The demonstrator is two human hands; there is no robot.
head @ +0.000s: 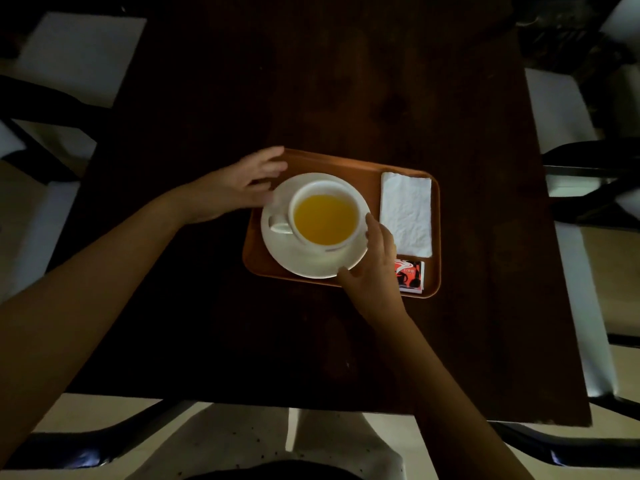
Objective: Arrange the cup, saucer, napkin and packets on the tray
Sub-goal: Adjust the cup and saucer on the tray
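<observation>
Right hand [372,268]: grasping the near right rim of the saucer, thumb on the near edge, fingers curled up along the right side close to the cup.
Left hand [239,188]: at the far left rim of the saucer, fingers spread and loosely bent; the fingertips are blurred, so it seems to touch the rim, but a firm grip cannot be told.
Saucer [311,261]: white, round, lying on the left half of the tray, between the 2 hands.
Cup [325,216]: white, upright on the saucer, slightly far of its centre, handle pointing left and near, filled with a yellow-orange liquid.
Tray [332,164]: orange-brown, rectangular with rounded corners, flat on the table, long side running left to right.
Napkin [406,213]: white, folded to a rectangle, lying flat in the far right part of the tray, just beside the saucer.
Packets [410,275]: 1 small stack with a red, black and white print, in the near right corner of the tray, touching the near edge of the napkin and partly hidden by the right hand.
Table [346,81]: dark wood, dimly lit.
Chairs [79,53]: pale seats on dark frames, standing on the left and right of the table.
</observation>
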